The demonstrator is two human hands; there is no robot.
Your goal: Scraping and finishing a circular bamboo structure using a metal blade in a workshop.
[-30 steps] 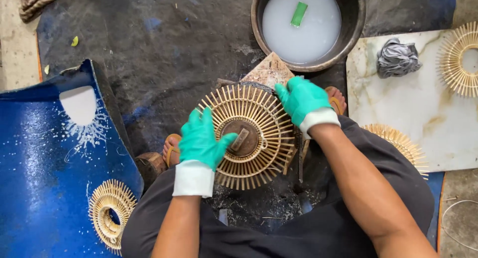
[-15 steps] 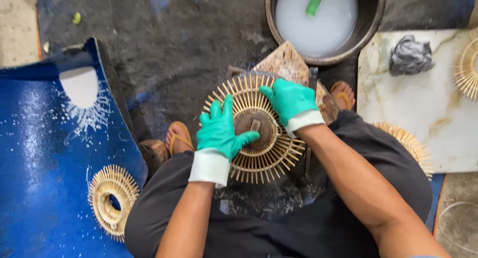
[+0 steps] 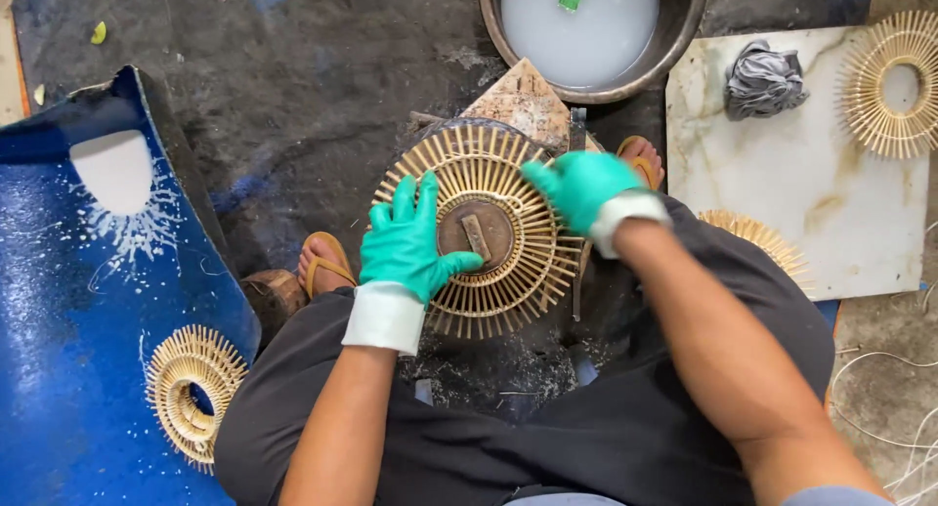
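A round sunburst ring of thin bamboo sticks point(image 3: 489, 174) lies flat on a dark stand between my knees, with a brown round hub point(image 3: 476, 234) at its centre. My left hand point(image 3: 408, 240), in a green glove, presses flat on the ring's left side with fingers spread and the thumb at the hub. My right hand point(image 3: 582, 186), also gloved in green, rests on the ring's upper right rim, fingers curled over the sticks.
A metal basin of milky liquid point(image 3: 684, 27) stands just beyond the ring. To the right a pale marble slab point(image 3: 801, 184) carries a grey rag point(image 3: 763, 79) and a finished ring point(image 3: 894, 84). A third ring point(image 3: 193, 394) lies on a blue sheet point(image 3: 68, 301) at left.
The view has shifted, so the ring sits a little lower in frame. My right hand has slid from the ring's top to its upper right rim; my left hand stays pressed on it.
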